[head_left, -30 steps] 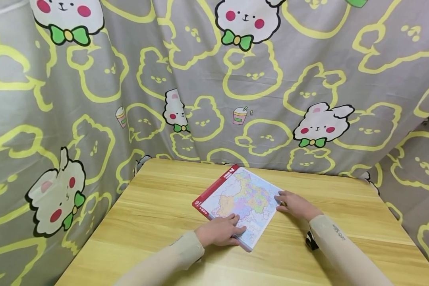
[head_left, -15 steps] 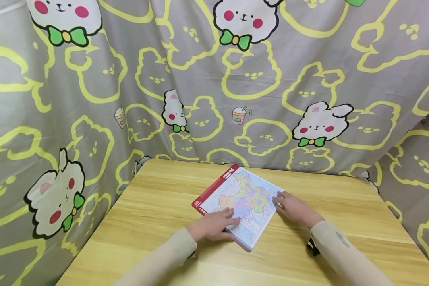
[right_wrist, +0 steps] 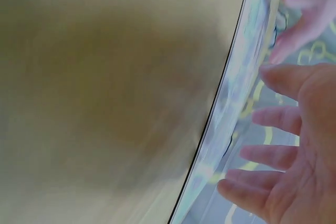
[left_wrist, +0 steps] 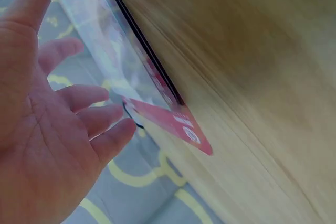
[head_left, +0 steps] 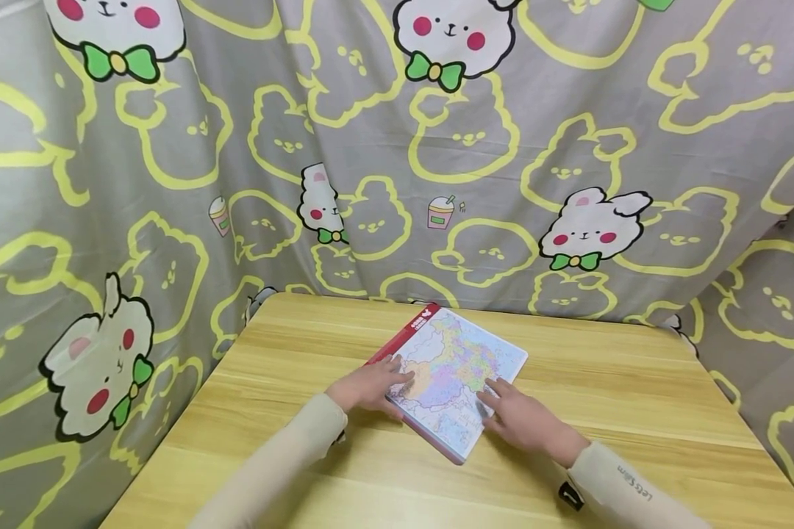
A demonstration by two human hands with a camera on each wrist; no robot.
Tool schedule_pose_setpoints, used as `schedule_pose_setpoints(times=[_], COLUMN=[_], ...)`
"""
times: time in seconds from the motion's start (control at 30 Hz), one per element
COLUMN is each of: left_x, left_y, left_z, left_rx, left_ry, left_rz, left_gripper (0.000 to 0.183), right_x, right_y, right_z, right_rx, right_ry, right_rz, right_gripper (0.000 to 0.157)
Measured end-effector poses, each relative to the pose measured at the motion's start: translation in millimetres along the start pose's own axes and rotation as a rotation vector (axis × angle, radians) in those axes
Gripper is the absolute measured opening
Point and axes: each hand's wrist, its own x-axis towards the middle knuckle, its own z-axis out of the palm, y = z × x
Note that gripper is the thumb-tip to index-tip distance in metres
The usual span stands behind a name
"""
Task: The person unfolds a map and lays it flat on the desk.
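A flat map board [head_left: 446,367] with pastel-coloured regions and a red strip along one side lies slantwise on the table. My left hand [head_left: 370,386] is over its left edge, across the lower end of the red strip. In the left wrist view the fingers of the left hand [left_wrist: 58,114] are spread, apart from the board's red corner [left_wrist: 191,132]. My right hand [head_left: 523,419] reaches over the lower right edge. The right wrist view has the right hand's [right_wrist: 304,145] fingers extended above the board's surface [right_wrist: 231,98]. Neither hand grips anything.
The wooden table [head_left: 271,367] extends around the board. A grey curtain [head_left: 370,132] with yellow outlines and white rabbit faces hangs behind and along both sides. Under the right sleeve [head_left: 625,477] a small black item [head_left: 570,496] shows at the wrist.
My left hand has slid up and left along the board's edge to the red strip. The right hand has moved down and left from the right corner. The board stays in place.
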Motion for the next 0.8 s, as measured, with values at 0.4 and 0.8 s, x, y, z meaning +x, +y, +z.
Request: schedule_pose_setpoints(times=[0.4,0.8], left_x=[6.5,9.9], left_y=[-15.3,-21.6], left_z=[-5.3,-6.4], left_rx=[-0.044,-0.078], left_ry=[-0.064,-0.097], left_rz=[-0.055,-0.068], left_gripper=[0.082,0.078], right_x=[2,8], right_y=[-34,-44], right_z=[8.7,16.2], right_rx=[0.041,0.036], right_ry=[-0.100,-0.154], right_rz=[-0.020,-0.016], right_gripper=[0.059,0.058])
